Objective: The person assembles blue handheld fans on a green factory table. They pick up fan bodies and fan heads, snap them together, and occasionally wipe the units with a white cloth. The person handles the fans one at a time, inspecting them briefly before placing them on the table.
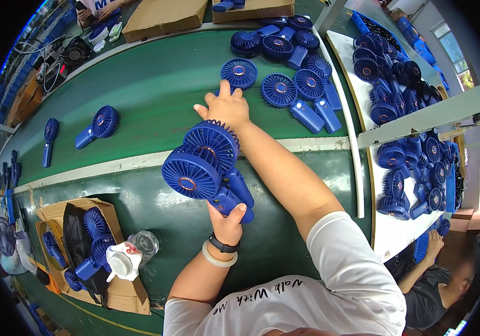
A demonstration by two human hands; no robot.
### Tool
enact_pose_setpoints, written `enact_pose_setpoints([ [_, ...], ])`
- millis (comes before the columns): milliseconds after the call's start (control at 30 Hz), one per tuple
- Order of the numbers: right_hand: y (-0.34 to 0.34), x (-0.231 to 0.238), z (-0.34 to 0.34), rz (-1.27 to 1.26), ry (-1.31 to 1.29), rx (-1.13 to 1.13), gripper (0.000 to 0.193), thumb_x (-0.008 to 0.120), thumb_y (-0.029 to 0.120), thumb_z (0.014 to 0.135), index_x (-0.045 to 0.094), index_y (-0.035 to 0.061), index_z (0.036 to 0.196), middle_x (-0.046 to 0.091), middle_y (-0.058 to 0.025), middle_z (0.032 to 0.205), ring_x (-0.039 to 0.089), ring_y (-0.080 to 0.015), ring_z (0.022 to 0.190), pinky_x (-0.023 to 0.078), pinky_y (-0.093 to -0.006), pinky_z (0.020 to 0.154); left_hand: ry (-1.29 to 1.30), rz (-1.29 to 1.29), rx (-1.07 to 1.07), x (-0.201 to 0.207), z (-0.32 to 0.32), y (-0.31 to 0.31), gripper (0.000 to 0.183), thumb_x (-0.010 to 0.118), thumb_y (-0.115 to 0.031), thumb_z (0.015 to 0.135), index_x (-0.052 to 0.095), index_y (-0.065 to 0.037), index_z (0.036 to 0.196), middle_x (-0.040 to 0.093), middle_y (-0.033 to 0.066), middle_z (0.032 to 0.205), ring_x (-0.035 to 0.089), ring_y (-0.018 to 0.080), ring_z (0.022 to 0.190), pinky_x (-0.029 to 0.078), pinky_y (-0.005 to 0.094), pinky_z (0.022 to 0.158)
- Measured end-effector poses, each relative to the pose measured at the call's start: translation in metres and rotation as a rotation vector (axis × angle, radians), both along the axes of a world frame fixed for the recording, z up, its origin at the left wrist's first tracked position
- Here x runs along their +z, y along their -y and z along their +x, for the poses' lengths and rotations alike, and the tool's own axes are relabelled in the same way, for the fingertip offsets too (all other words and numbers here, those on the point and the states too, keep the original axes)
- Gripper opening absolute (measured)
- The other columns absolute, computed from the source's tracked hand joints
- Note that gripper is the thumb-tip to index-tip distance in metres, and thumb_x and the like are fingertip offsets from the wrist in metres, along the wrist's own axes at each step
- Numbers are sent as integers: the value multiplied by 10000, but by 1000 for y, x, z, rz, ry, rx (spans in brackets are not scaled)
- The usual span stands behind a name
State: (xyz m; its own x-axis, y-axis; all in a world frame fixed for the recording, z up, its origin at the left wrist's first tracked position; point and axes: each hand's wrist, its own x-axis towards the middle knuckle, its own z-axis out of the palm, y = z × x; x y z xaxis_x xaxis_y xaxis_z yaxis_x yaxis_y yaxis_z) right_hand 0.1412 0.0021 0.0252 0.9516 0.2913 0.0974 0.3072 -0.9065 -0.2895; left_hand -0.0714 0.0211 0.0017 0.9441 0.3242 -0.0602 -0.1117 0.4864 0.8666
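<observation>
My left hand (227,223) is closed round the handles of a pair of blue handheld fans (187,182), their round caged heads overlapping over the front rim of the green belt. My right hand (226,107) stretches across to the belt, fingers spread over the handle area of another blue fan (239,73). That handle is mostly hidden under the hand, and a firm grip on it does not show. Right of this hand, two fans (279,91) lie with handles toward me. Behind them sits a cluster of more fans (277,47).
Further left on the green belt (156,84) lie two single fans (104,121). A cardboard box (133,288) with fans and a clear plastic bottle (146,244) stand near left. Many fans crowd the white table (382,224) at right, beyond a metal post. A co-worker (438,291) sits lower right.
</observation>
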Motion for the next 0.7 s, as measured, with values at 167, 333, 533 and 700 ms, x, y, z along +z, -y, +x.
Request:
enact_pose_setpoints([
  [167, 43, -16, -5, 234, 101, -234, 569, 720, 211, 695, 448, -37, 1130, 437, -216, 1119, 538, -363, 990, 494, -405, 799, 40, -28, -15, -2, -1, -2, 703, 634, -77, 673, 314, -22, 1296, 448, 103, 1198, 471, 218, 1095, 378, 360, 950],
  [333, 88, -7, -51, 1926, -1152, 43, 466, 566, 236, 825, 423, -28, 1182, 492, -210, 1122, 552, -320, 993, 511, -412, 740, 17, -89, 8, 2, 0, -2, 703, 635, -84, 671, 319, -33, 1297, 457, 101, 1188, 478, 220, 1087, 383, 359, 947],
  [533, 118, 10, -116, 2312, -1466, 452, 511, 438, 369, 886, 414, 26, 1264, 481, -184, 1149, 484, -240, 821, 439, -332, 603, 51, -120, 23, 6, 4, -1, 695, 620, -93, 663, 335, -43, 1295, 461, 106, 1191, 484, 224, 1082, 390, 360, 939],
  [700, 124, 8, -122, 2223, -1316, 422, 558, 329, 471, 936, 412, 24, 1259, 515, -185, 1130, 517, -244, 808, 439, -337, 580, 42, -102, 26, 6, 3, 0, 700, 618, -88, 655, 337, -46, 1296, 468, 104, 1169, 490, 218, 1056, 401, 361, 923],
])
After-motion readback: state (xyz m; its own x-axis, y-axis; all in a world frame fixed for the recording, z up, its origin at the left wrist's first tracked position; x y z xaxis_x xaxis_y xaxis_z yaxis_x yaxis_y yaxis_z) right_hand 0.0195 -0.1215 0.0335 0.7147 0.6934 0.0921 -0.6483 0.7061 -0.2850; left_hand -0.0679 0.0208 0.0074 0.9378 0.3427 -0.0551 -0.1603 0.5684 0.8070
